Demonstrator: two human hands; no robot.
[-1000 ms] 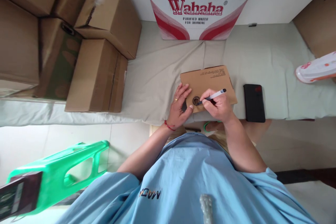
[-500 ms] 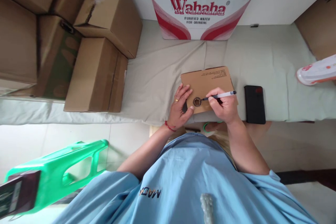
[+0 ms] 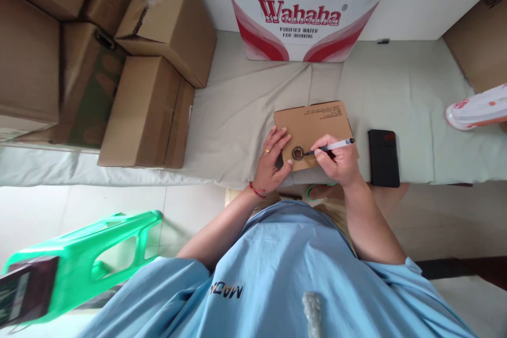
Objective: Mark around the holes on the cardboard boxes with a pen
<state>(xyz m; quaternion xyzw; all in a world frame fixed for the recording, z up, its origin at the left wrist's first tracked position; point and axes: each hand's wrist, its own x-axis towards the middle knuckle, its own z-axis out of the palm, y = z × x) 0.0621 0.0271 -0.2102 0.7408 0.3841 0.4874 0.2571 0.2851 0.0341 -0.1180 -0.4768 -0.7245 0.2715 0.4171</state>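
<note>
A flat piece of brown cardboard (image 3: pixel 312 119) lies on the cloth-covered table (image 3: pixel 245 105) in front of me. A small dark ring (image 3: pixel 298 153) rests on its near edge. My left hand (image 3: pixel 272 161) lies on the cardboard with fingers spread, its thumb touching the ring's left side. My right hand (image 3: pixel 336 161) is closed around a white pen (image 3: pixel 332 146), whose tip meets the ring's right edge. A gold band is on my left ring finger and a red string is around that wrist.
A black phone (image 3: pixel 383 157) lies right of the cardboard. A white Wahaha water carton (image 3: pixel 307 8) stands at the back. Stacked brown boxes (image 3: pixel 148 111) fill the left side. A green plastic stool (image 3: pixel 91 259) stands on the floor at the left. A white and orange object (image 3: pixel 477 107) lies far right.
The pen tip has moved from the ring's near right side round to its right edge, and the pen now lies flatter. My left hand has stayed put.
</note>
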